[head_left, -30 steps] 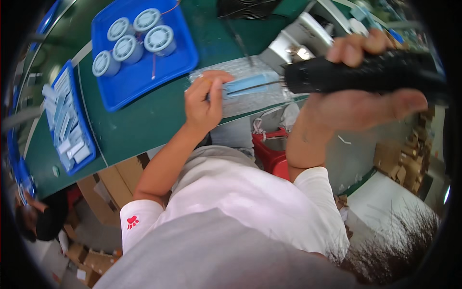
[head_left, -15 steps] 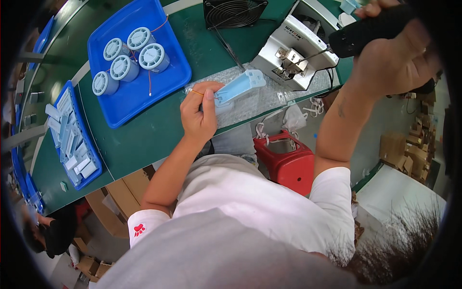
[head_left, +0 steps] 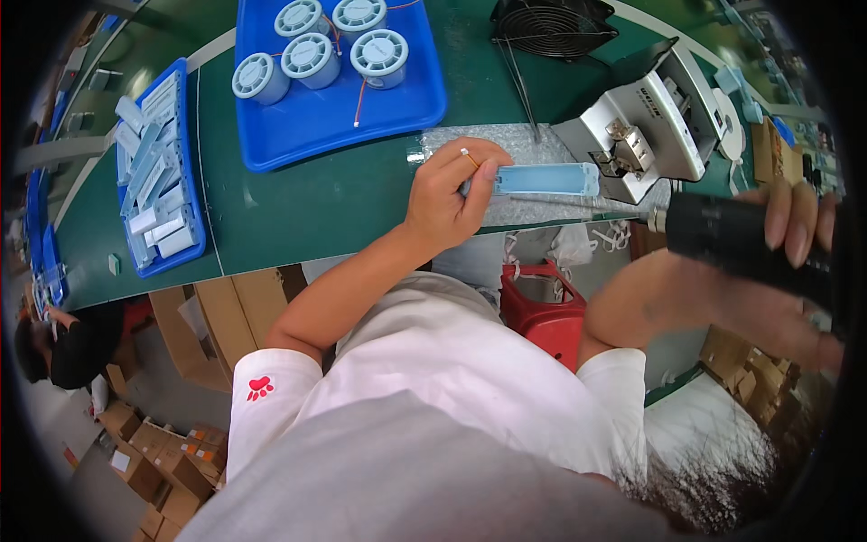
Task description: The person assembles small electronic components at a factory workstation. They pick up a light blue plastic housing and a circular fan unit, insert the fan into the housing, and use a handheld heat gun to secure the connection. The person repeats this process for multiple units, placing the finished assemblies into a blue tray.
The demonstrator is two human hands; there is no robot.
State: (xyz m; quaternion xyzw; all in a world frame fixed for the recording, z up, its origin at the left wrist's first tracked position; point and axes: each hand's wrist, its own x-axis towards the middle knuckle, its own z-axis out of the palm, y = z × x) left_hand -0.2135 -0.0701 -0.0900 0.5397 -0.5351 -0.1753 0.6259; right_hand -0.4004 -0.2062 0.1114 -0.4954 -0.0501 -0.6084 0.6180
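Note:
My left hand (head_left: 454,194) is closed around one end of a long, light-blue plastic housing (head_left: 551,179), which it holds level over the table edge. A small white connector on an orange-yellow wire (head_left: 467,155) sticks up between its fingers. My right hand (head_left: 768,280), partly blurred, grips a black electric screwdriver (head_left: 722,226) whose thin bit points left, just below the housing's near side. I cannot tell whether the bit touches the housing. Beyond the screwdriver stands a silver-white screw feeder (head_left: 646,122), its metal pick-up block facing me.
A blue tray (head_left: 271,149) holds several round, light-blue fan-like parts with wires. Farther left, a narrow blue tray (head_left: 194,203) carries more housings. Bubble wrap (head_left: 533,210) lies under my left hand. A black fan (head_left: 555,27) stands at the back; a red stool (head_left: 546,316) is below the edge.
My right hand has brought the screwdriver away from the screw feeder and down beside the housing. The housing has turned from slanting upward to nearly level. The whole view has shifted.

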